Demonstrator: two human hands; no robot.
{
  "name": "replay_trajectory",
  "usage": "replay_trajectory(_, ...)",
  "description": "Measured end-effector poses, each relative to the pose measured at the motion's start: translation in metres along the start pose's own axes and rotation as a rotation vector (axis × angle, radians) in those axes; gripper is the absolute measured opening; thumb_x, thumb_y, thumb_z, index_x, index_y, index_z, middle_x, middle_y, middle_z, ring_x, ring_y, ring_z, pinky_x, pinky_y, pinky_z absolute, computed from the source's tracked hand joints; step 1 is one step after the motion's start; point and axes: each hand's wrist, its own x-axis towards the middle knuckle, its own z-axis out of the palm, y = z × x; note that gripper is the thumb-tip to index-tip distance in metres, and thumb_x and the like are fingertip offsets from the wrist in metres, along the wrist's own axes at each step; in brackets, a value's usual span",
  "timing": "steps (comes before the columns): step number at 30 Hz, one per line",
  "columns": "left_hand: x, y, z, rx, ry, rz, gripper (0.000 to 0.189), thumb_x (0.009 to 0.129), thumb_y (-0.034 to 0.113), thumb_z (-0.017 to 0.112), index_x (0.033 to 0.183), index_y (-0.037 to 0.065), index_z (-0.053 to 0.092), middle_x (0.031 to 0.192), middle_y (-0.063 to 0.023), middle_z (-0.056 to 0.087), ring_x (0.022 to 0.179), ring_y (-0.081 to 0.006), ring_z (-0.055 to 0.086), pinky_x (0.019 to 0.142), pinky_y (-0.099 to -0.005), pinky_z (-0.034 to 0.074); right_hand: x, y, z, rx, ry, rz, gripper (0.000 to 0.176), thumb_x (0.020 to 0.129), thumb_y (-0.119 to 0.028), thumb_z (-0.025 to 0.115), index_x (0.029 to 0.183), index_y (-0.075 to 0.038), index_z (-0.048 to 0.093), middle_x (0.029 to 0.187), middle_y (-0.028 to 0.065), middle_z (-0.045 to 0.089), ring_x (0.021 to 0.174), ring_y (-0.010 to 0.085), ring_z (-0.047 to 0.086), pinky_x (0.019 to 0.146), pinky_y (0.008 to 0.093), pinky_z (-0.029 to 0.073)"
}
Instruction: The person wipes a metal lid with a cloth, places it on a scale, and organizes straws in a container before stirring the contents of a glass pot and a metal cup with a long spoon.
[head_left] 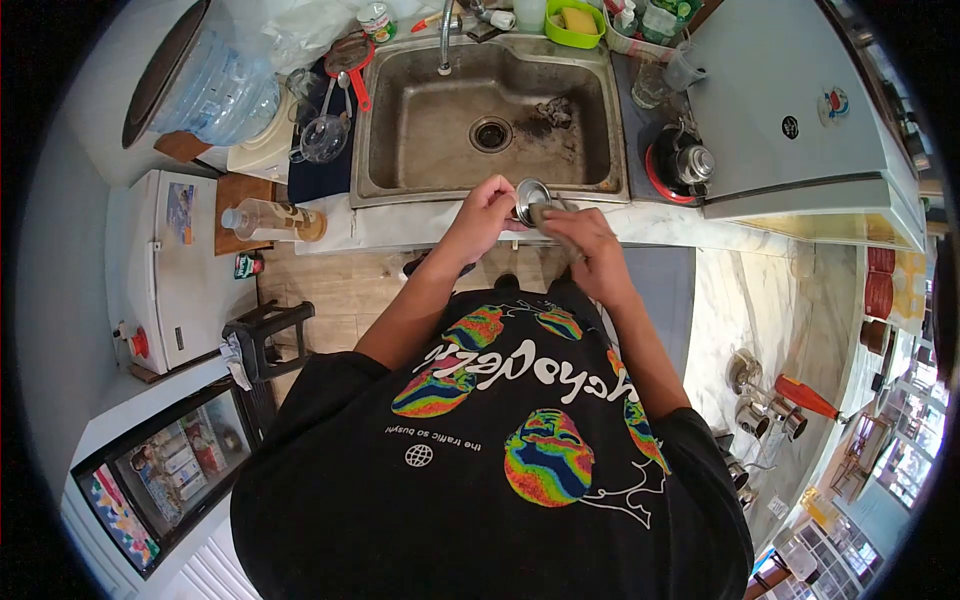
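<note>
In front of the sink's near edge, my left hand (484,218) is closed around the side of a small round shiny metal piece (531,193), which looks like a lid or a shallow cup. My right hand (590,242) pinches a greyish-brown cloth (541,214) and presses it against the metal's right side. Part of the cloth hangs below the fingers. The metal piece is tilted, and its underside is hidden. Just beyond both hands lies the stainless steel sink (420,178), with dark wet residue (550,118) on the right of its basin.
A faucet (445,50) reaches over the sink's back edge. Left of the basin are a glass pitcher (324,138) and a red-handled strainer (350,58). On the right stands a metal kettle (690,160) on a red base. A plastic bottle (275,220) stands at the left.
</note>
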Motion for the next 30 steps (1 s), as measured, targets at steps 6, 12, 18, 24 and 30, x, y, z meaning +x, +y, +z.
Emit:
replay_trajectory(6,-0.005,-0.002,0.007,0.175,-0.051,0.055,0.009,0.107,0.01,0.052,0.101,0.003,0.054,0.095,-0.0042,0.057,0.087,-0.0117,0.061,0.079,-0.0351,0.064,0.025,0.003,-0.007,-0.012,0.157,0.045,0.051,0.075,0.013,0.062,0.121,-0.005,0.071,0.126,0.0128,0.072,0.115,0.036,0.063,0.103,0.0423,0.049)
replay_trajectory(12,0.0,-0.002,0.003,0.083,0.012,0.062,0.007,0.105,0.007,0.053,0.101,0.002,0.054,0.092,-0.0041,0.056,0.083,-0.012,0.062,0.074,-0.0338,0.065,0.03,-0.004,0.004,-0.069,-0.032,-0.067,0.058,0.068,0.013,0.062,0.121,-0.007,0.072,0.128,0.0084,0.071,0.113,0.0348,0.061,0.101,0.0434,0.049)
replay_trajectory(18,-0.001,-0.007,-0.005,-0.003,0.026,0.004,0.008,0.107,0.011,0.05,0.103,0.005,0.054,0.099,-0.0071,0.062,0.086,-0.0179,0.07,0.079,-0.0377,0.063,0.013,-0.007,-0.003,-0.089,-0.155,-0.097,0.061,0.066,0.015,0.059,0.121,-0.008,0.072,0.128,0.0077,0.071,0.111,0.0347,0.061,0.101,0.0437,0.049)
replay_trajectory(24,-0.005,0.001,-0.003,-0.041,0.081,0.04,0.008,0.107,0.011,0.051,0.103,0.005,0.054,0.099,-0.007,0.062,0.089,-0.0175,0.069,0.08,-0.0375,0.064,-0.002,0.011,-0.01,-0.017,0.009,0.074,0.064,0.065,0.016,0.057,0.123,-0.008,0.071,0.126,0.0116,0.071,0.112,0.0357,0.061,0.1,0.0437,0.05)
replay_trajectory(30,-0.006,-0.005,0.01,-0.009,0.15,0.079,0.007,0.106,0.01,0.052,0.102,0.004,0.054,0.094,-0.005,0.06,0.083,-0.015,0.065,0.079,-0.0382,0.065,0.022,-0.007,0.002,-0.094,0.045,-0.047,0.062,0.067,0.013,0.065,0.126,-0.01,0.07,0.132,0.009,0.07,0.112,0.0353,0.061,0.1,0.0429,0.05)
